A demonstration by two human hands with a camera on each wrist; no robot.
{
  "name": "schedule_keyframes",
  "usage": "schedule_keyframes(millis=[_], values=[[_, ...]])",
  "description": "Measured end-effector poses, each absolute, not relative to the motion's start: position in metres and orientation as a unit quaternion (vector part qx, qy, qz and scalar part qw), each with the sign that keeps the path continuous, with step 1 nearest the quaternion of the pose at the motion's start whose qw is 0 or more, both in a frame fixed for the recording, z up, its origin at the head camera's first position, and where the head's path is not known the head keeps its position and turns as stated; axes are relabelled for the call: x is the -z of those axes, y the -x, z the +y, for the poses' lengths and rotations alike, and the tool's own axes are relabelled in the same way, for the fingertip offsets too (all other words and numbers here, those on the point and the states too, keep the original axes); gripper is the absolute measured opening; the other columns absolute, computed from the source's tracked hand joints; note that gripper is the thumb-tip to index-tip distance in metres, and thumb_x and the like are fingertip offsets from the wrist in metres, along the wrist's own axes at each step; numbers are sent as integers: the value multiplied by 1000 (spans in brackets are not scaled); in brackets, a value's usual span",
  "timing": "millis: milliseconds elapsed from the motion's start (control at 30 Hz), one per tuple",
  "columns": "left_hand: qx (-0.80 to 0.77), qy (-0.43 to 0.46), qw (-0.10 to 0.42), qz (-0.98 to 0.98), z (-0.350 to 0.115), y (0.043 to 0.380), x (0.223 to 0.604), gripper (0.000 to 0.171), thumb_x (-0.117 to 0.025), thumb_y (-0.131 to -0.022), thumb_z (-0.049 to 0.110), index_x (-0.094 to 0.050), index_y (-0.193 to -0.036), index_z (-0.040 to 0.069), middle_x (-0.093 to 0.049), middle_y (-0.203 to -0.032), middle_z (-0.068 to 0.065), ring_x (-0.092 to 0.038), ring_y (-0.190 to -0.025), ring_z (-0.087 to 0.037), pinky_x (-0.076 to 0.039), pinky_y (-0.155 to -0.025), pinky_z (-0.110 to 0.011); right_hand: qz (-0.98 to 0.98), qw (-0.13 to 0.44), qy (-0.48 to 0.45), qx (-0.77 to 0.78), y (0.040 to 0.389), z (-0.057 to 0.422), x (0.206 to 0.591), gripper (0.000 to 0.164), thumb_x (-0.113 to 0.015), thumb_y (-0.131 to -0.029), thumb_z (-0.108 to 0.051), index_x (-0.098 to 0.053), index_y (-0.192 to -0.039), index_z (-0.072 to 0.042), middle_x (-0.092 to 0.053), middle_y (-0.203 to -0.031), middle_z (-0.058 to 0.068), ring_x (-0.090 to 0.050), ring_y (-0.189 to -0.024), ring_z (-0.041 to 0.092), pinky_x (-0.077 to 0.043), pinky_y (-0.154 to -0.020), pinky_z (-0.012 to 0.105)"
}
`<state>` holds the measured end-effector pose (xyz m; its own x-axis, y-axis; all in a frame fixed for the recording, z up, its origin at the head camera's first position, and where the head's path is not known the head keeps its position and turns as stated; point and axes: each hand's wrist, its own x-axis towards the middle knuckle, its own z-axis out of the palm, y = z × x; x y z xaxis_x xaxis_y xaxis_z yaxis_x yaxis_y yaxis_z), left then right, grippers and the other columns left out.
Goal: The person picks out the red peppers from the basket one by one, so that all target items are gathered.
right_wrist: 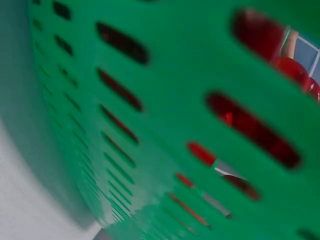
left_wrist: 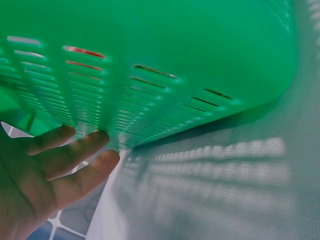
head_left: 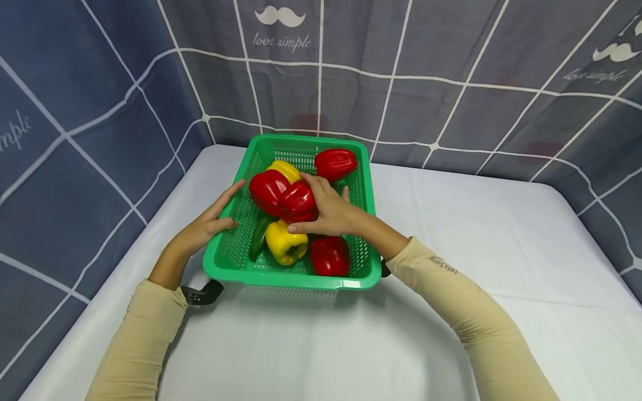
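In the head view, a green plastic basket (head_left: 296,282) holds several bell peppers. My left hand (head_left: 203,225) holds its left rim, thumb and forefinger over the edge; three fingers (left_wrist: 82,175) lie along the outer wall in the left wrist view. Inside the basket, my right hand (head_left: 328,209) grips a red bell pepper (head_left: 298,201), thumb toward me and fingers at the far side. Touching that pepper on its left is another red bell pepper (head_left: 267,190). A yellow bell pepper (head_left: 287,245) sits just below my right thumb.
Also in the basket are a red bell pepper (head_left: 330,257) at the front right, one red pepper (head_left: 335,164) at the back, a yellow pepper (head_left: 283,169) and a long green pepper (head_left: 259,236). Dark gridded curtains (head_left: 376,106) stand behind the white tabletop (head_left: 311,345).
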<state>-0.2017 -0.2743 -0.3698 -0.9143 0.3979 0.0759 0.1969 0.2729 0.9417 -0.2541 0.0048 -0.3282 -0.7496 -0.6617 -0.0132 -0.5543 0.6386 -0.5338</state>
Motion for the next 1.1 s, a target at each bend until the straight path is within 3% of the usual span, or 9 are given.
schedule_keyframes(millis=[133, 367, 433, 567, 633, 667, 767, 900, 1100], values=[[-573, -195, 85, 791, -275, 202, 370, 79, -39, -82, -4, -5, -148, 22, 3, -154, -4, -12, -134, -27, -27, -96, -14, 900, 96, 334, 262, 253, 4, 330, 98, -66, -71, -57, -13, -143, -17, -27, -139, 9, -25, -131, 22, -4, -102, 68], [-569, -191, 85, 796, -272, 203, 368, 79, -40, -81, -3, -6, -148, 24, 3, -154, -2, -11, -135, -26, -24, -102, -28, 906, 64, 326, 262, 252, 5, 332, 94, -67, -70, -58, -19, -140, -19, -34, -129, 10, -31, -126, 25, -4, -102, 67], [-568, -187, 85, 797, -272, 203, 368, 80, -40, -81, -3, -6, -148, 24, 3, -154, -2, -10, -135, -26, -22, -105, -34, 910, 53, 321, 258, 251, 4, 334, 92, -66, -70, -59, -21, -140, -19, -35, -128, 10, -32, -125, 25, -4, -102, 67], [-568, -186, 80, 798, -272, 202, 368, 80, -40, -80, -3, -7, -148, 21, 3, -154, -3, -3, -137, -27, -8, -106, -56, 913, 35, 310, 262, 251, 3, 336, 85, -65, -72, -57, -25, -137, -20, -38, -122, 10, -36, -120, 26, -6, -102, 67], [-570, -187, 79, 796, -272, 202, 369, 79, -40, -80, -3, -7, -148, 19, 3, -154, -4, -2, -137, -28, -6, -106, -59, 914, 28, 306, 264, 252, 4, 337, 81, -66, -73, -53, -27, -137, -22, -40, -118, 10, -38, -118, 26, -7, -102, 66], [-569, -187, 77, 797, -272, 202, 369, 79, -40, -80, -3, -7, -148, 19, 3, -154, -4, -2, -137, -27, -6, -106, -58, 915, 27, 304, 263, 252, 4, 338, 80, -67, -73, -51, -28, -136, -23, -40, -116, 10, -39, -116, 26, -8, -102, 66], [-569, -186, 79, 797, -272, 201, 369, 79, -40, -81, -3, -7, -148, 21, 2, -154, -3, -10, -135, -27, -20, -108, -38, 915, 26, 306, 260, 253, 7, 339, 79, -71, -74, -42, -28, -137, -25, -40, -114, 11, -39, -113, 26, -16, -101, 63], [-572, -184, 85, 795, -272, 201, 369, 79, -39, -81, -3, -6, -148, 23, 1, -154, -3, -19, -129, -27, -34, -91, -12, 907, 35, 317, 274, 254, 11, 340, 89, -74, -73, -33, -20, -142, -24, -38, -117, 12, -40, -112, 25, -29, -95, 52], [-568, -174, 86, 800, -271, 200, 367, 79, -40, -81, -2, -6, -148, 25, 1, -154, -1, -19, -129, -27, -35, -89, -10, 900, 51, 304, 307, 256, 11, 340, 101, -76, -70, -28, -10, -145, -16, -36, -123, 15, -41, -116, 26, -32, -97, 50]])
